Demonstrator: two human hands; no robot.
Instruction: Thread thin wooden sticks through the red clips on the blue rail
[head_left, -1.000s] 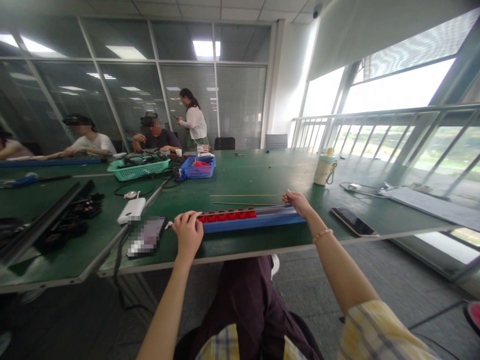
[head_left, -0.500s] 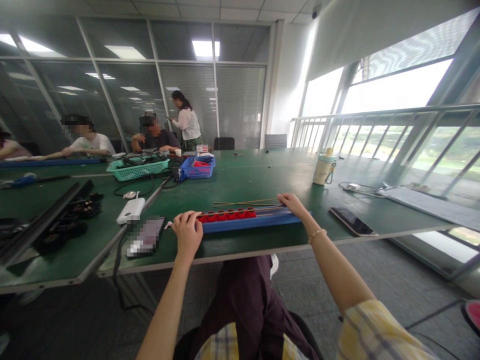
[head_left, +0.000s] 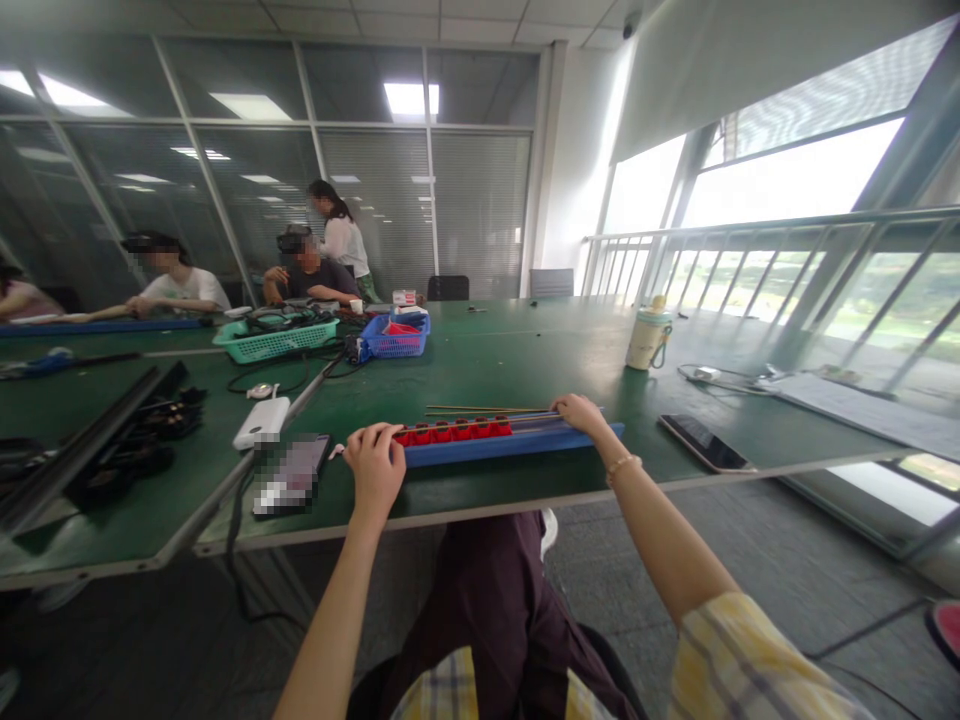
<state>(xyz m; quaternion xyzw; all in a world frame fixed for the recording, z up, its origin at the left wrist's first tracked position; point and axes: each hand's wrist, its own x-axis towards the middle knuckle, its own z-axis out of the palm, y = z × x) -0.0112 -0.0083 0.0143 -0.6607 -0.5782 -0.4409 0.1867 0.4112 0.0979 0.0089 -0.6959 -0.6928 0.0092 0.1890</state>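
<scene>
A long blue trough (head_left: 517, 445) lies along the table's near edge. Inside its left half sits a row of several red pieces (head_left: 457, 431). My left hand (head_left: 375, 460) is closed over the trough's left end, fingertips by the first red piece. Over the right half, my right hand (head_left: 581, 413) has its fingers pinched together at a thin tan stick (head_left: 529, 417) running along the trough; the exact grip is hard to see. Another thin stick (head_left: 465, 407) lies just behind the trough.
Phones lie on both sides, one on the left (head_left: 292, 475) and one on the right (head_left: 705, 443). A white power bank (head_left: 261, 423), a cream bottle (head_left: 649, 338), a green basket (head_left: 277, 343) and a blue basket (head_left: 395, 342) stand farther out. Several people are across the table.
My right hand has moved slightly left and down towards the trough, and the raised stick is now lower. My left hand stays put. A standing person in the background has shifted left.
</scene>
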